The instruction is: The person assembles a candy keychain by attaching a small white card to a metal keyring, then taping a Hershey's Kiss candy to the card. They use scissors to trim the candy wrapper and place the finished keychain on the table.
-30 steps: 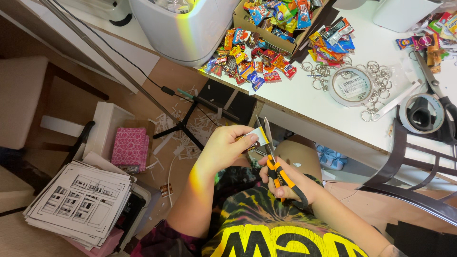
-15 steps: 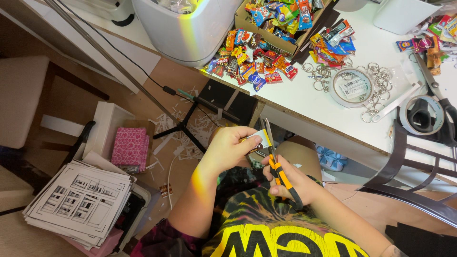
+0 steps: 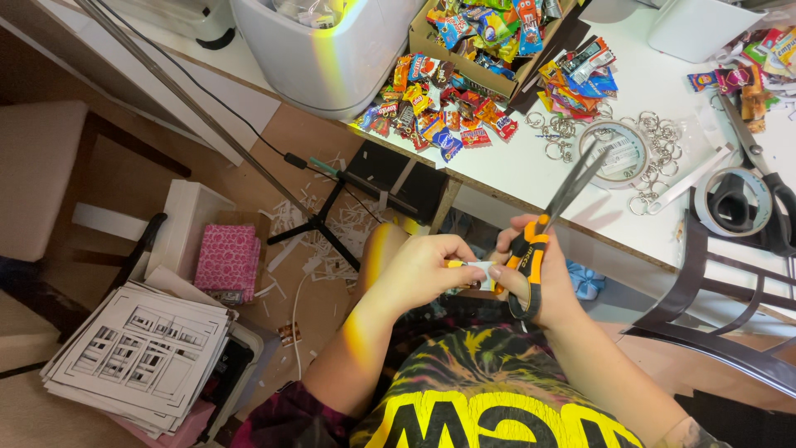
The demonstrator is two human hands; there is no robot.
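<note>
My left hand [image 3: 427, 270] pinches a small white and yellow wrapper [image 3: 479, 275] in front of my chest, below the table's edge. My right hand [image 3: 543, 278] grips orange-handled scissors [image 3: 554, 217], whose blades point up and to the right over the white table [image 3: 531, 170]. Both hands meet at the wrapper, fingers touching it from either side. A pile of wrapped candies [image 3: 431, 116] lies on the table just beyond my hands.
A cardboard box of candy [image 3: 489, 37] and a white bucket [image 3: 323, 50] stand on the table. Metal rings [image 3: 655, 137], a tape roll [image 3: 730, 203] and a second pair of scissors [image 3: 759, 162] lie right. On the floor are a pink box [image 3: 228, 261], printed sheets [image 3: 141, 357], paper scraps and a tripod stand [image 3: 319, 228].
The scissors have swung from pointing up and left to pointing up and right. My hands have come closer together on the wrapper. The view has shifted.
</note>
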